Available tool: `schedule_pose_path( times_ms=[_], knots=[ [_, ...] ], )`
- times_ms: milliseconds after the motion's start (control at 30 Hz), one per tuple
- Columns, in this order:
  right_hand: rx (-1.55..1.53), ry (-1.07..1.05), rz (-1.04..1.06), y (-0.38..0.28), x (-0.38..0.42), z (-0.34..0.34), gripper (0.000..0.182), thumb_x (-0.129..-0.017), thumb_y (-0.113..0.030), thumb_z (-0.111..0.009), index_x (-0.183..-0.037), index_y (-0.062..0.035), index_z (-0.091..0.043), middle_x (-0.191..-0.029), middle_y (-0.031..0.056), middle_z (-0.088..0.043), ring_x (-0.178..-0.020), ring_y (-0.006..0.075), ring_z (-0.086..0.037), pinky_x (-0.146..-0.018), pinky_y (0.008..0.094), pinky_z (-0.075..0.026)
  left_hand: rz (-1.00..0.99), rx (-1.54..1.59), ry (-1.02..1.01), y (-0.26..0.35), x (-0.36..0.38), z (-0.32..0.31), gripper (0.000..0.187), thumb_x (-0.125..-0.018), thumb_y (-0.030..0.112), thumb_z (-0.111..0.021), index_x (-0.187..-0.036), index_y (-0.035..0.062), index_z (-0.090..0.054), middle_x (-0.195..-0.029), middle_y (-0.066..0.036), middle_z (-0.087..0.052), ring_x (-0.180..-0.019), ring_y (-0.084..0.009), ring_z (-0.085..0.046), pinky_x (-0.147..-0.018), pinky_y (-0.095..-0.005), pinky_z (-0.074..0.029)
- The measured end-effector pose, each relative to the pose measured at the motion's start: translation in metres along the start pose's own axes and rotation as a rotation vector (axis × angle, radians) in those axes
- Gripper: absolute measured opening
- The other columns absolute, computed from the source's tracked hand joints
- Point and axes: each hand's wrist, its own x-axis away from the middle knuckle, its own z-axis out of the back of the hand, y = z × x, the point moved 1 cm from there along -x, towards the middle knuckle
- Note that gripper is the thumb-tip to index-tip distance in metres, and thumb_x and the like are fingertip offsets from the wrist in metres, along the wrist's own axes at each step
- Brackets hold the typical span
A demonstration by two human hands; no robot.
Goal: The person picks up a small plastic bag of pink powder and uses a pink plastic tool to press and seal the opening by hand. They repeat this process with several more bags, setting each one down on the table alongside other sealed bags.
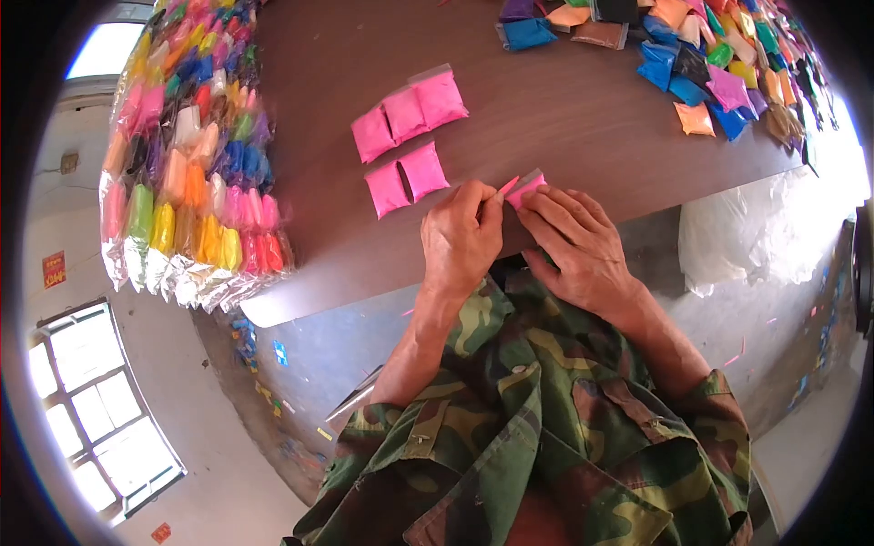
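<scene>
My left hand (462, 229) is closed in a pinch on a thin, pointed pink stick (509, 185) near the table's front edge. Right beside it, a small clear packet of pink clay-like material (527, 189) lies under the fingertips of my right hand (575, 238), which press and hold it; part of the packet is hidden by them. Farther left on the table, a row of three pink packets (408, 111) lies side by side. Nearer to me lies a pair of pink packets (405, 179).
Clear bags of many-coloured packets (187, 173) are piled along the brown table's (319, 246) left side. A heap of loose coloured packets (701, 68) covers the far right corner. A white plastic bag (751, 232) hangs below the right edge. Scraps lie on the floor.
</scene>
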Motion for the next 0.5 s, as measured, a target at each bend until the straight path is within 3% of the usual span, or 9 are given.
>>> schedule_pose_path(
  times_ms=[133,233,333,500],
  knots=[
    [-0.009,0.026,-0.005,0.000,0.000,-0.002,0.054,-0.079,-0.016,-0.081,-0.130,-0.0044,-0.067,-0.140,0.0086,-0.062,-0.133,0.0271,-0.059,-0.112,0.0478,-0.047,-0.068,0.137,-0.036,0.011,-0.009,0.000,0.009,-0.096,0.006,-0.075,-0.091,0.0006,-0.070,-0.071,-0.013,-0.067,-0.059,-0.0192,-0.063,-0.057,-0.0330,-0.049],
    [-0.004,0.028,0.000,0.000,0.002,-0.002,0.054,-0.079,-0.016,-0.081,-0.130,-0.0044,-0.067,-0.140,0.0086,-0.062,-0.134,0.0271,-0.059,-0.113,0.0479,-0.046,-0.081,0.041,-0.110,0.011,-0.023,-0.006,0.011,-0.097,0.009,-0.074,-0.091,0.0011,-0.070,-0.072,-0.015,-0.068,-0.061,-0.0235,-0.066,-0.059,-0.0353,-0.050],
    [-0.004,0.034,-0.005,0.000,0.001,-0.002,0.054,-0.079,-0.016,-0.081,-0.130,-0.0045,-0.067,-0.140,0.0087,-0.062,-0.134,0.0271,-0.059,-0.113,0.0480,-0.046,-0.101,-0.009,-0.154,0.015,-0.037,-0.010,0.015,-0.098,0.014,-0.069,-0.088,0.0032,-0.066,-0.080,-0.016,-0.070,-0.073,-0.0395,-0.069,-0.063,-0.0483,-0.052],
    [-0.023,0.033,-0.020,-0.001,0.002,-0.003,0.055,-0.079,-0.016,-0.082,-0.130,-0.0047,-0.067,-0.140,0.0089,-0.062,-0.134,0.0269,-0.059,-0.113,0.0480,-0.046,-0.113,-0.157,-0.119,0.018,-0.050,-0.014,0.016,-0.097,0.015,-0.068,-0.087,0.0029,-0.067,-0.079,-0.016,-0.070,-0.073,-0.0399,-0.069,-0.065,-0.0491,-0.053]
  ],
)
